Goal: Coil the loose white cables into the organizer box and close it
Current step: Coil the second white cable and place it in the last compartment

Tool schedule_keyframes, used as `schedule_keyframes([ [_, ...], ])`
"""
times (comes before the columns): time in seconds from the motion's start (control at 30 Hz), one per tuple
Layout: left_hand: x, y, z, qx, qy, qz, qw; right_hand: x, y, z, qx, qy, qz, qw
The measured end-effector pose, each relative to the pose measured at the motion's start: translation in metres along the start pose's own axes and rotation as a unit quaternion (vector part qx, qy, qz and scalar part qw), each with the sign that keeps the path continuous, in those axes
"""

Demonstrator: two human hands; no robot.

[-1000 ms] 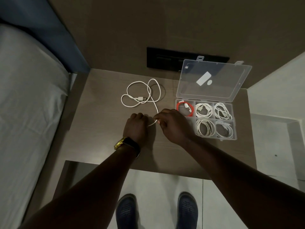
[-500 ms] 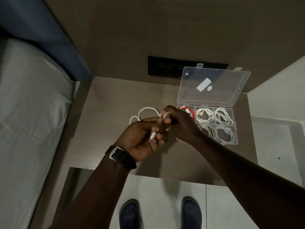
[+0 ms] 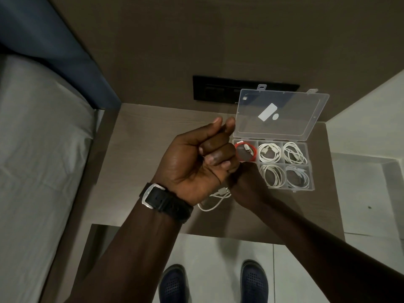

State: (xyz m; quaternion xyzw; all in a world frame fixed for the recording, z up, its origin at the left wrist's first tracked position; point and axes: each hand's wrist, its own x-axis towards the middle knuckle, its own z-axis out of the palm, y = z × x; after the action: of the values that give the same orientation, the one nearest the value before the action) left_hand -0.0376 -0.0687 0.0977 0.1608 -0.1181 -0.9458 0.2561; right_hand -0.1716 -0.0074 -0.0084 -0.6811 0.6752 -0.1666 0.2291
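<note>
A bed [image 3: 32,160] is lying at the left. The left hand [image 3: 196,158] is curling into a fist, raised over the table [image 3: 135,162]; the white cable [image 3: 215,199] is dangling beneath it. The right hand [image 3: 244,182] is mostly hidden, grip unclear. The box [image 3: 310,171] is sitting open at the right.

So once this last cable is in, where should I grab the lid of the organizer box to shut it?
Grip the lid at its free top edge, between the two latch tabs. It stands open, leaning back on a hinge along the box rear, so that edge probably gives most leverage. Come from above and behind, then swing it toward you over the coiled cables.
</note>
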Motion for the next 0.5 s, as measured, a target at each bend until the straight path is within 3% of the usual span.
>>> schedule_keyframes([
  [0.13, 0.004, 0.011, -0.017, -0.022, 0.071, 0.099, 0.992, -0.020, -0.005, -0.006, 0.050, 0.020, -0.021, 0.998],
  [0.23, 0.007, 0.013, -0.037, 0.023, 0.132, 0.167, 0.977, -0.040, -0.012, -0.018, 0.001, 0.025, -0.064, 0.998],
  [0.37, 0.009, -0.002, -0.060, 0.262, 0.228, 0.217, 0.912, -0.045, -0.016, -0.044, -0.064, 0.043, -0.095, 0.993],
  [0.43, 0.009, -0.017, -0.063, 0.430, 0.226, 0.186, 0.854, -0.035, -0.016, -0.059, -0.063, 0.075, -0.114, 0.989],
  [0.5, 0.010, -0.031, -0.061, 0.530, 0.215, 0.130, 0.810, -0.020, -0.012, -0.071, -0.093, 0.113, -0.149, 0.978],
])
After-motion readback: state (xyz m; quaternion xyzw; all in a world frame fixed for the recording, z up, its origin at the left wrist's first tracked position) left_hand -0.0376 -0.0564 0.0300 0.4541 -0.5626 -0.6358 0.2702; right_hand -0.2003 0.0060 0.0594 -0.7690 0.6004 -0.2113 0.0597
